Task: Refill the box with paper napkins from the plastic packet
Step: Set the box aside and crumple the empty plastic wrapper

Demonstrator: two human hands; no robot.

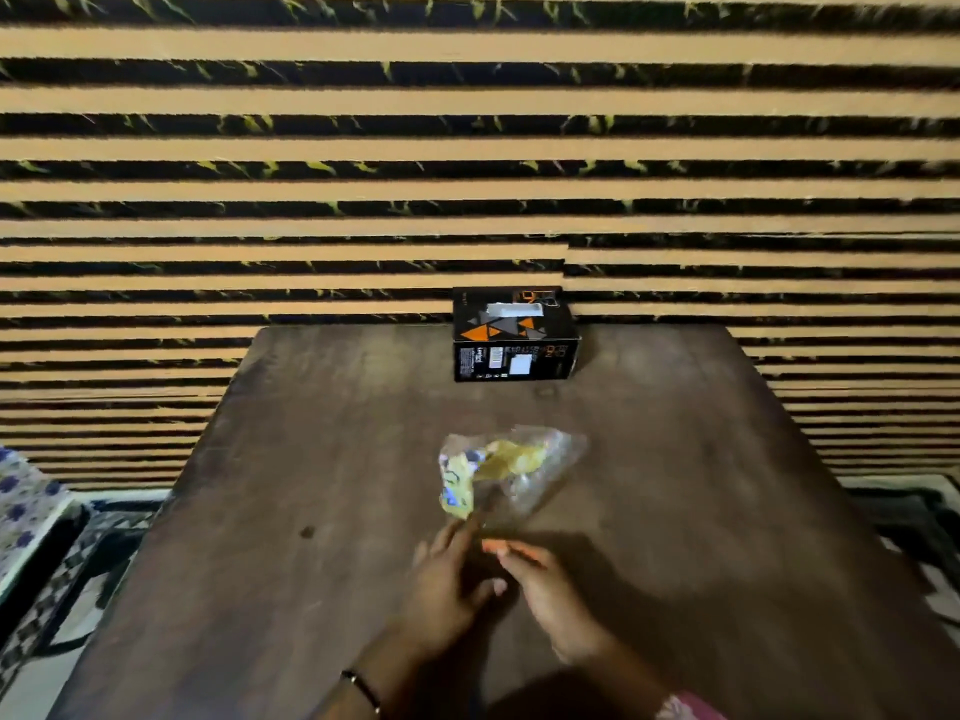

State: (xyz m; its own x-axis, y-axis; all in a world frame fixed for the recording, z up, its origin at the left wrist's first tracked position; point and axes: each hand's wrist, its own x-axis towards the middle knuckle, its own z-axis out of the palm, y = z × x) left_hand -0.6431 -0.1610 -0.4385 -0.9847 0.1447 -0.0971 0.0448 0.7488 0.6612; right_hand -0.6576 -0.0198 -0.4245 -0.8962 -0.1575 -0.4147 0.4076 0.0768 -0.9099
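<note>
Reaching forward over the tabletop (311, 589), the left hand (447, 589) touches the plastic packet (506, 470)'s near corner with straight fingers; the right hand (545, 589) hovers loose, empty. Packet looks light, crinkly, slippery; pinch its edge. Beyond stands the napkin box (514, 332).

Table (322, 459): dark brown wood, matt, with faint grain and a few darker spots. Box (514, 332): printed cardboard, black with orange and grey triangles, slightly satin; a pale paper napkin (514, 309) shows at its top slot. Packet (511, 472): thin clear plastic, crinkled and glossy, with yellow and blue print. Wall (467, 148): alternating tan matt bands and dark, marble-like veined bands. Bracelet (361, 691) on the left wrist: thin and dark, material unclear. Cloth (21, 506) at left: floral-printed fabric, matt.
</note>
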